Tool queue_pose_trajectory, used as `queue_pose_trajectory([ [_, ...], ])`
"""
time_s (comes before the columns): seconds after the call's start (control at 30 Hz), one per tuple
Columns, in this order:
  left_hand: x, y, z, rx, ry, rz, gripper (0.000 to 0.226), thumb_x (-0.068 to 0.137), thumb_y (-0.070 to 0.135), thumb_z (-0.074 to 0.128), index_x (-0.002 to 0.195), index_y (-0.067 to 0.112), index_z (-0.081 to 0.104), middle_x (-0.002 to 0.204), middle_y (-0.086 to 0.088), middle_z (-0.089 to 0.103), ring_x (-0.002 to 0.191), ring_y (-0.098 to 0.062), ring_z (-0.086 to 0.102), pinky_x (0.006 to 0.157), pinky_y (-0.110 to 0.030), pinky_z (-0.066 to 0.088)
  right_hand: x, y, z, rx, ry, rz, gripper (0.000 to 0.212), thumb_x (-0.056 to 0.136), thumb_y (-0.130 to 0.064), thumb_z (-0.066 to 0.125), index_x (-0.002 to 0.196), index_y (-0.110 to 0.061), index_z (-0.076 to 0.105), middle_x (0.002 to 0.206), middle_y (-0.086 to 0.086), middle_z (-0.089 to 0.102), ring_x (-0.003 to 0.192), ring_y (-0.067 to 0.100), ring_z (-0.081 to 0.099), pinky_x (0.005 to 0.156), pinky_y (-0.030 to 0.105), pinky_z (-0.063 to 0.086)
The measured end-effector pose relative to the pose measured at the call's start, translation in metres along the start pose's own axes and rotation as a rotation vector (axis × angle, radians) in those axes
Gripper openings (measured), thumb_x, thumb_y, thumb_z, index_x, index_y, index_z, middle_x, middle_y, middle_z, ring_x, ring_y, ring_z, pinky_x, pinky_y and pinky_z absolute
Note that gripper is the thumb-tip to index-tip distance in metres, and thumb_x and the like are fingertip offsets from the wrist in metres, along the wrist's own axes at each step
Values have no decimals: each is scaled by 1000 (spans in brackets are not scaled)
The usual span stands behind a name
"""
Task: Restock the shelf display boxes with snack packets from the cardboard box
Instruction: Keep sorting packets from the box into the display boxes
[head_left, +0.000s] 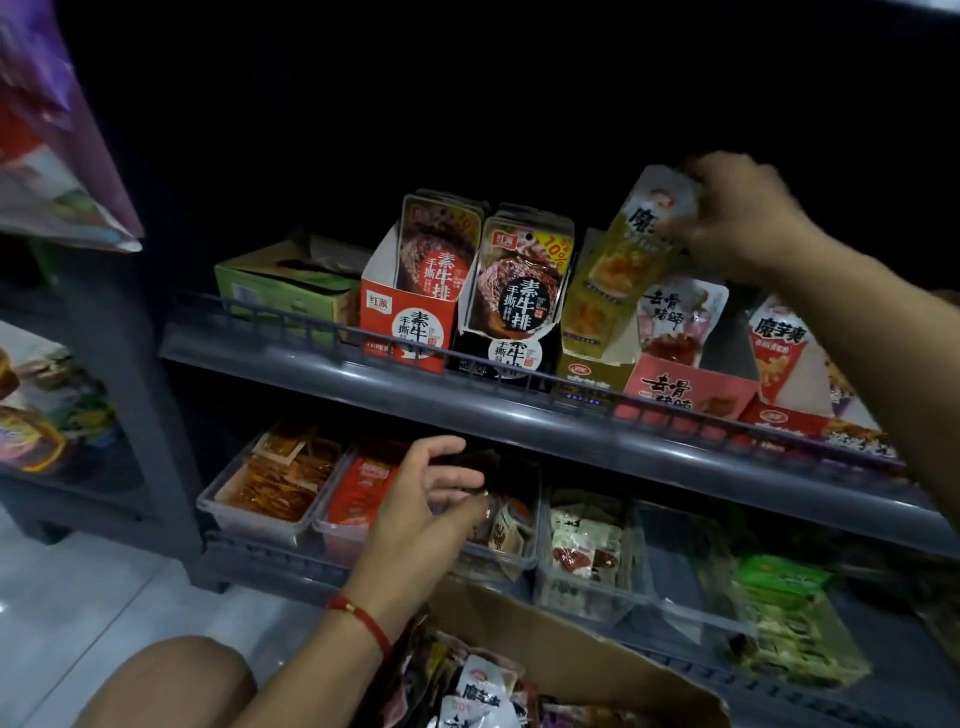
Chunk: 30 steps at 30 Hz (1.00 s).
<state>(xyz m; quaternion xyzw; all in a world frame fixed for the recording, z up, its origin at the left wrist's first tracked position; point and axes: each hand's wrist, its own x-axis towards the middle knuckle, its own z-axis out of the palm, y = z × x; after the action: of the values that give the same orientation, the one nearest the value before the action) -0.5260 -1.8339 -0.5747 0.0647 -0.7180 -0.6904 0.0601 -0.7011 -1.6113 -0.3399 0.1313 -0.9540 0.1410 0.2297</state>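
My right hand (743, 218) grips the top of a yellow-green snack packet (636, 249) and holds it tilted over the yellow display box (592, 371) on the upper shelf. My left hand (426, 499) hovers in front of the lower shelf with fingers loosely spread, holding nothing, beside a clear bin (514, 556) of small packets. The cardboard box (561, 644) sits below at the bottom edge, with several loose packets (478, 686) in it.
On the upper shelf stand a green box (285, 296), a red box (405, 332), a black box (509, 353), a pink box (685, 389) and a red-and-white box (784, 421). A wire rail (467, 364) edges the shelf. Clear bins (260, 509) line the lower shelf.
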Motion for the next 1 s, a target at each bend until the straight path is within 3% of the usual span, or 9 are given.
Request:
queue_pose_trajectory([
  [0.1, -2, -1, -3, 0, 4, -24, 47, 90, 9, 72, 119, 42, 54, 106, 7, 73, 103, -17, 68, 94, -48, 57, 20, 1, 33, -31, -116, -14, 59, 92, -19, 73, 145, -15, 49, 141, 12, 57, 124, 33, 59, 90, 33, 48],
  [0.23, -3, 1, -6, 20, -25, -55, 49, 91, 12, 70, 121, 45, 52, 106, 11, 72, 103, -13, 67, 97, -48, 56, 23, 1, 67, -244, -123, -29, 46, 92, -18, 73, 133, -8, 55, 124, 19, 63, 108, 38, 62, 86, 43, 54],
  [0.47, -4, 1, -6, 80, -63, -79, 52, 89, 10, 71, 120, 48, 52, 101, 10, 74, 106, -16, 66, 97, -53, 55, 21, -3, 78, -481, -13, -81, 25, 97, -23, 67, 115, -8, 61, 94, 15, 60, 81, 30, 56, 68, 41, 46],
  [0.67, -5, 5, -1, 129, -81, -86, 49, 91, 13, 71, 122, 45, 51, 100, 12, 72, 102, -7, 66, 96, -45, 57, 16, -5, 84, -582, 99, -97, 20, 95, -15, 69, 111, -4, 64, 94, 20, 64, 85, 38, 63, 64, 41, 39],
  [0.8, -6, 7, 3, 163, -94, -82, 43, 92, 22, 71, 122, 45, 50, 101, 13, 72, 100, -4, 65, 95, -40, 57, 14, -6, 91, -611, 125, -57, 22, 91, -8, 71, 112, -6, 63, 95, 19, 64, 91, 38, 63, 71, 42, 38],
  [0.93, -4, 3, 3, 226, -112, -93, 36, 93, 26, 71, 118, 44, 52, 101, 12, 72, 98, -3, 65, 92, -38, 58, 7, -11, 89, -523, 221, -86, 28, 97, -19, 63, 123, -8, 58, 112, 20, 63, 105, 40, 60, 95, 53, 41],
  [1.0, -4, 0, 3, 331, -151, -97, 30, 94, 26, 68, 115, 43, 53, 102, 11, 71, 96, -3, 65, 91, -36, 57, -7, -15, 80, -449, 293, -149, 34, 100, -27, 55, 129, -9, 55, 120, 19, 61, 113, 39, 56, 98, 53, 38],
])
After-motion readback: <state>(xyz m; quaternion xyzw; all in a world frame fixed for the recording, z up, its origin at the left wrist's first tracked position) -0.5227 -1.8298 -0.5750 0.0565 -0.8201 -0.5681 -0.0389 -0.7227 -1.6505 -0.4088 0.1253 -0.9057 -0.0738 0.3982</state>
